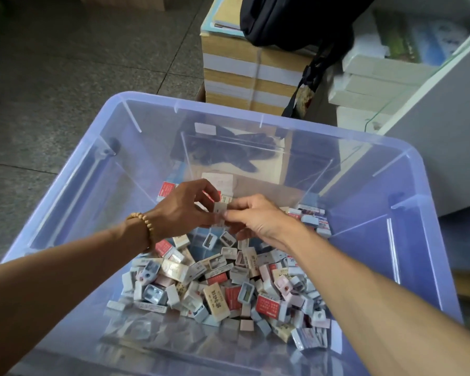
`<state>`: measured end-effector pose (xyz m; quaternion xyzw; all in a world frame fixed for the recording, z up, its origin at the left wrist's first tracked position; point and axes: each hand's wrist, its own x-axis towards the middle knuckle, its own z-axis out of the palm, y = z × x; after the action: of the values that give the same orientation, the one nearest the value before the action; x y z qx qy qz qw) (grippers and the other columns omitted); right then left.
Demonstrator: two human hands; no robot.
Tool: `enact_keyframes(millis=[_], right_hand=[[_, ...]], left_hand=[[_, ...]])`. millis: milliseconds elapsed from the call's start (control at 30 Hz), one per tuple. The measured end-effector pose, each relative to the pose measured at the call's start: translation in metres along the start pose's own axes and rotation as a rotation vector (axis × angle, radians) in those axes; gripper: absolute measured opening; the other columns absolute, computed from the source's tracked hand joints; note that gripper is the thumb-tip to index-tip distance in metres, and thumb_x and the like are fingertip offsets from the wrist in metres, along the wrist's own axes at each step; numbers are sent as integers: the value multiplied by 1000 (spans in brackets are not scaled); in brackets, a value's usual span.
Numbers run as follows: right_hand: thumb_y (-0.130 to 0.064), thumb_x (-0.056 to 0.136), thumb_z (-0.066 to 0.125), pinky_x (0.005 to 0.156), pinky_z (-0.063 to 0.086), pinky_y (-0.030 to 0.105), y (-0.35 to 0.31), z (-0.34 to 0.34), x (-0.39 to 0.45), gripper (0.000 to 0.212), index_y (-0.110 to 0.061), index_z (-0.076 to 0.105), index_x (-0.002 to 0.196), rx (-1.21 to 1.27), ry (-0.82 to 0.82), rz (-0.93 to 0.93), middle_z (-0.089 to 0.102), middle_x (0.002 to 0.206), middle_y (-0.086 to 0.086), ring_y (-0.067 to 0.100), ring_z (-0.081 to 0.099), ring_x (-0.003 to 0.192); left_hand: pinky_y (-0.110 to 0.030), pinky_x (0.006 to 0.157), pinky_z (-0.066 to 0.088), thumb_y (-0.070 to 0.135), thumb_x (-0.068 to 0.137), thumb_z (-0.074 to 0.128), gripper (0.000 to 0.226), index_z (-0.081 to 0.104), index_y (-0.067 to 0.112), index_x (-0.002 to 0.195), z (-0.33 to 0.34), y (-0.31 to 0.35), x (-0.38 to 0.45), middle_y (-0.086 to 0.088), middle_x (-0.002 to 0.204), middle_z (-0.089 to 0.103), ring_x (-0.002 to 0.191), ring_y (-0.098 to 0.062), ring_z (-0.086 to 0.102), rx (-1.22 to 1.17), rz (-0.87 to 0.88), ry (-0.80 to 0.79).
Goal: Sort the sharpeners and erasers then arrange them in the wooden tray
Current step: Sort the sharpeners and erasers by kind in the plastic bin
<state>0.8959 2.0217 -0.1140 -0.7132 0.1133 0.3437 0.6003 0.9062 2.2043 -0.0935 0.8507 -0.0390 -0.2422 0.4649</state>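
Observation:
A heap of several small sharpeners and wrapped erasers point(223, 289) lies in the bottom of a large translucent blue plastic bin point(65, 185). Both my hands are inside the bin above the heap's far side. My left hand point(182, 210), with a bead bracelet on the wrist, and my right hand point(258, 218) meet fingertip to fingertip around a small white eraser point(221, 208). The left hand also holds a red-wrapped piece against its fingers. No wooden tray is in view.
A clear inner box point(255, 156) stands at the bin's far end. Behind the bin are stacked paper reams point(244, 74) with a black bag point(296, 20) on top. White boxes point(377, 74) and a white cabinet point(445, 131) are at the right. Grey floor tiles lie at the left.

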Motion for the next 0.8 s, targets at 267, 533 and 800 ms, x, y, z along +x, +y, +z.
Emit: enact_keyframes(millis=[267,533,800], right_hand=[[-27,95,67,72,57,29,7,-17,14,15,-14,74,94,-372,363,94,73,93,2,17,70,83],[-28,83,80,68,49,22,15,-7,13,32,-15,69,110,-530,465,-106,70,99,-4,14,65,89],[-9,84,76,84,57,32,15,-1,19,35,-10,65,118,-849,389,-354,71,115,8,25,68,101]], left_hand=[[-29,79,50,29,86,72,42,58,18,124,4,-10,21,-2,115,60,103,-20,57,797,323,2],[-39,74,56,24,90,67,38,60,16,127,12,-28,34,-8,123,62,106,-25,52,946,493,64],[-42,65,58,19,83,74,31,66,11,112,5,-35,43,-11,102,69,90,-28,61,993,576,56]])
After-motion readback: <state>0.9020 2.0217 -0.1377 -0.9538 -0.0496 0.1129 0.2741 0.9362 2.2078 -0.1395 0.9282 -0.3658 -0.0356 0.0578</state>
